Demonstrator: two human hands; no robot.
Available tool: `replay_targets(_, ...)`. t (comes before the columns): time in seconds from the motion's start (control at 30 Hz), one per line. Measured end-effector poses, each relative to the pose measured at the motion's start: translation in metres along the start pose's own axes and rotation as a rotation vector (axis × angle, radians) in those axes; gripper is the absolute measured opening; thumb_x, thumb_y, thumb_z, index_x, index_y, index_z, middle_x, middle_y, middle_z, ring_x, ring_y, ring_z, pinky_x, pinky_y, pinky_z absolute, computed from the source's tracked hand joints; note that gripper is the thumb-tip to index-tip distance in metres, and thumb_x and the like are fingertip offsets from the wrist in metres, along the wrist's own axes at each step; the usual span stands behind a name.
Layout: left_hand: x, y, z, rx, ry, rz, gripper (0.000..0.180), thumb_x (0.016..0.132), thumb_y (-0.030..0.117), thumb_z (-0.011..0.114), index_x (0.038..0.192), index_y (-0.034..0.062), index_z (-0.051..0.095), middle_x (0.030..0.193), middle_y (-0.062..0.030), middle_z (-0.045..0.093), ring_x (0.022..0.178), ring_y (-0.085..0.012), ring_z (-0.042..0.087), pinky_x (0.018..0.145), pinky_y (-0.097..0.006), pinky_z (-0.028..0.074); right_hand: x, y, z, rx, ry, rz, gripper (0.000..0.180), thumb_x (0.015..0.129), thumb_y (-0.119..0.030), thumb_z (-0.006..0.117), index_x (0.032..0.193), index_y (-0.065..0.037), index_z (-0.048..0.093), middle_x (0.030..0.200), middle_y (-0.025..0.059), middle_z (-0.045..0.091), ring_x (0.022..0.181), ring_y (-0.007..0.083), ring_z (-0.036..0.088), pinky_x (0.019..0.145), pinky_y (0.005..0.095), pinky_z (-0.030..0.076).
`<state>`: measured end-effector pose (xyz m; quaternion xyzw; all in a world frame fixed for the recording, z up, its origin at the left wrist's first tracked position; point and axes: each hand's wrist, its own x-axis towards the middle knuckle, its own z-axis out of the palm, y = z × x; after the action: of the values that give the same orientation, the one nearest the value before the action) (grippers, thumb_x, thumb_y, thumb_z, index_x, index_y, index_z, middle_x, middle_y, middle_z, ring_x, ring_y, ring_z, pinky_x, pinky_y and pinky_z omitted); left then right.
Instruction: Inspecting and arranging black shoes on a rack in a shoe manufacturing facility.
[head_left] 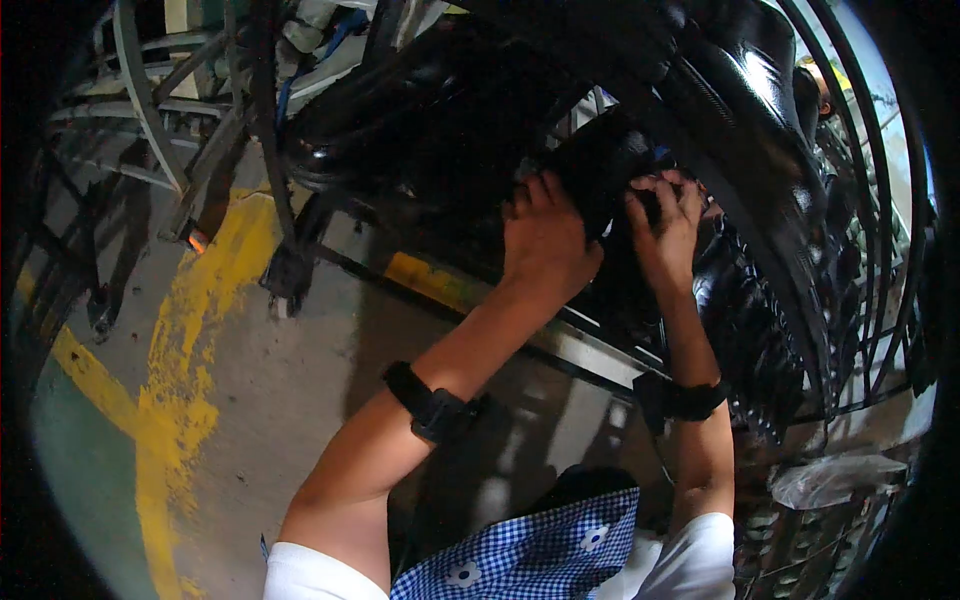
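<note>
Glossy black, rubber-like material [750, 130] hangs in long folds over a dark metal rack, at the top and right. Between my hands is a dark piece of it [597, 165]. My left hand [545, 235] grips the near left side of that piece, fingers bent and their tips partly lost in shadow. On its other side, my right hand [668, 225] has its fingers curled over the black material, thumb toward the left hand. Deep shadow hides where the piece ends. Each forearm wears a black strap [430, 400].
A rack leg with a caster [290, 270] stands left of my arms. Grey metal frames [150, 100] fill the upper left. Worn yellow lines [180, 400] mark the floor. Curved dark bars [870, 180] rise at the right, near a clear plastic bag [835, 480].
</note>
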<state>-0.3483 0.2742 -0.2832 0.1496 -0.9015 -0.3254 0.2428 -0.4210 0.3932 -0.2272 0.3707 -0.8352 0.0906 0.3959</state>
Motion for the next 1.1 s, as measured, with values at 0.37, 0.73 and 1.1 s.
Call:
replay_targets(0.37,0.001,0.000,-0.002,-0.018,-0.040,-0.028,0.093,0.065,0.037,0.071,0.130,-0.0116,0.025,0.128,-0.0247,0.039,0.117,-0.0342,0.042,0.099,-0.044,0.034,0.016,-0.001,-0.001,0.552,-0.509,0.398,0.020,0.081,-0.015,0.062,0.093,0.000,0.058,0.085,0.0143,0.060,0.077,0.0275,0.060,0.071,0.0335,0.046)
replay_targets(0.73,0.001,0.000,0.000,-0.020,0.008,0.016,0.091,0.068,0.041,0.069,0.127,-0.0145,0.028,0.129,-0.0276,0.037,0.118,-0.0379,0.041,0.097,-0.041,0.037,0.033,0.017,0.008,0.635,-0.680,0.498,0.032,0.078,-0.023,0.068,0.101,0.000,0.062,0.080,0.0042,0.062,0.066,0.0087,0.050,0.060,0.0248,0.042)
replay_targets(1.1,0.001,0.008,0.001,-0.022,-0.031,0.007,0.086,0.065,0.035,0.070,0.127,-0.0114,0.031,0.125,-0.0234,0.042,0.112,-0.0320,0.046,0.095,-0.043,0.037,0.007,0.019,0.020,0.554,-0.471,0.260,0.016,0.082,-0.016,0.058,0.082,-0.001,0.057,0.064,0.0046,0.055,0.055,0.0107,0.047,0.049,0.0283,0.039)
